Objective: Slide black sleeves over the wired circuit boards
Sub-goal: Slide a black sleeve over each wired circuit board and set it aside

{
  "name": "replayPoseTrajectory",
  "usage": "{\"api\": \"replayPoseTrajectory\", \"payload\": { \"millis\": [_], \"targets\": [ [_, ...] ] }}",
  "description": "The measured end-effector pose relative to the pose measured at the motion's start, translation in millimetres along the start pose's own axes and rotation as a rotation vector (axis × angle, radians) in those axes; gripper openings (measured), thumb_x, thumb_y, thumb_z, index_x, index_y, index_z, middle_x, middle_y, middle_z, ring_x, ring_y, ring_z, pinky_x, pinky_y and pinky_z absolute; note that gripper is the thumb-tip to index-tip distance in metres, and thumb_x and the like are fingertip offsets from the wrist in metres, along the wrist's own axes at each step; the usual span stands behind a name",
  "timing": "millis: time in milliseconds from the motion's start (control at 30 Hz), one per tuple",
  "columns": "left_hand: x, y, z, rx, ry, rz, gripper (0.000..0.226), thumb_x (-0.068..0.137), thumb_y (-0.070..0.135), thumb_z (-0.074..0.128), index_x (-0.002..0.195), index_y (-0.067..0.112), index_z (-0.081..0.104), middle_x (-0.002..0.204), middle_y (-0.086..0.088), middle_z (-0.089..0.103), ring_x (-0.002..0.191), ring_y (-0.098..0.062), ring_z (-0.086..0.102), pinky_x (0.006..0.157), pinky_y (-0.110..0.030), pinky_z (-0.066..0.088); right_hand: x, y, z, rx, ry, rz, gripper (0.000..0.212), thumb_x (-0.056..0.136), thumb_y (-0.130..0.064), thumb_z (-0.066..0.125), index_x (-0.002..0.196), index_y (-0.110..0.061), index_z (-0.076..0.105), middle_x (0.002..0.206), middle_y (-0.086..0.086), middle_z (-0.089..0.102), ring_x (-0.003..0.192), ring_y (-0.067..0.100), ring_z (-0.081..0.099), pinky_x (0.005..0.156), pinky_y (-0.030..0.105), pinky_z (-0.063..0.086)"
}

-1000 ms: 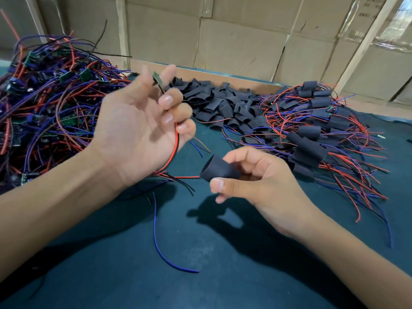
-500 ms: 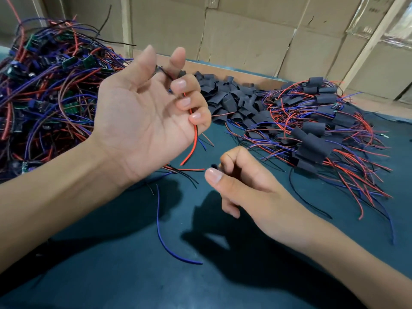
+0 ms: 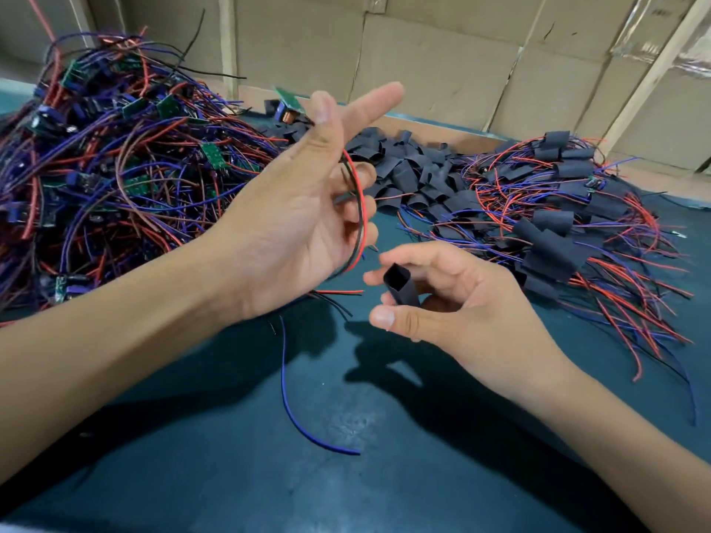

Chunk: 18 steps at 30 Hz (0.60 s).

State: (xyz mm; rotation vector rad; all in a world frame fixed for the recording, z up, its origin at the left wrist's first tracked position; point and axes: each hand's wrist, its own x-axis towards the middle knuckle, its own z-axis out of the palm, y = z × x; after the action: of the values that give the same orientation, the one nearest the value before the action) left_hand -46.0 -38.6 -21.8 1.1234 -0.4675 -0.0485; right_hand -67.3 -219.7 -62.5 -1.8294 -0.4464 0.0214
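While the left hand point(image 3: 292, 225) holds a circuit board point(image 3: 288, 103) high by its red and black wires point(image 3: 359, 209), the right hand point(image 3: 442, 298) pinches a black sleeve point(image 3: 400, 286) just below, near the tabletop point(image 3: 346, 455). Threading comes next, I judge: wire ends must enter the sleeve's open mouth.

Both bare forearms are reaching in from the near edge, the left from the near left, the right from the near right. The left hand point(image 3: 292, 221) is lifting palm-up towards the centre, its thumb pressing up against the extended index finger, which is pointing to the far right, the other fingers curling loosely inwards. The right hand point(image 3: 454, 302) is hovering lower and nearer, just right of the left, its thumb and curled fingers point(image 3: 388, 280) pinching together.
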Motion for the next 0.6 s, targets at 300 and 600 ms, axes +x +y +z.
{"api": "replayPoseTrajectory", "payload": {
  "millis": [300, 600],
  "targets": [
    [6.9, -2.1, -7.0, -0.030, 0.030, 0.022, 0.031, 0.109, 0.035, 0.028, 0.099, 0.021, 0.054, 0.066, 0.012, 0.065, 0.063, -0.004, 0.062, 0.061, -0.020, 0.051, -0.4, -1.5, -2.8, 0.190, -0.027, -0.024, 0.043, 0.068, -0.007, 0.082, 0.108, -0.001, 0.067, 0.097, 0.012, 0.075, 0.089, 0.021, 0.071, 0.081, 0.032, 0.059],
    [15.3, -7.3, -19.3, -0.122, 0.036, 0.020, 0.034, 0.109, 0.041, 0.035, 0.109, 0.014, 0.057, 0.086, 0.004, 0.068, 0.083, -0.011, 0.066, 0.075, -0.026, 0.053, 0.1, -2.0, -0.8, 0.227, -0.038, 0.002, 0.041, 0.071, -0.008, 0.086, 0.107, -0.018, 0.070, 0.099, 0.008, 0.078, 0.094, 0.023, 0.074, 0.086, 0.027, 0.057]
  ]
}}
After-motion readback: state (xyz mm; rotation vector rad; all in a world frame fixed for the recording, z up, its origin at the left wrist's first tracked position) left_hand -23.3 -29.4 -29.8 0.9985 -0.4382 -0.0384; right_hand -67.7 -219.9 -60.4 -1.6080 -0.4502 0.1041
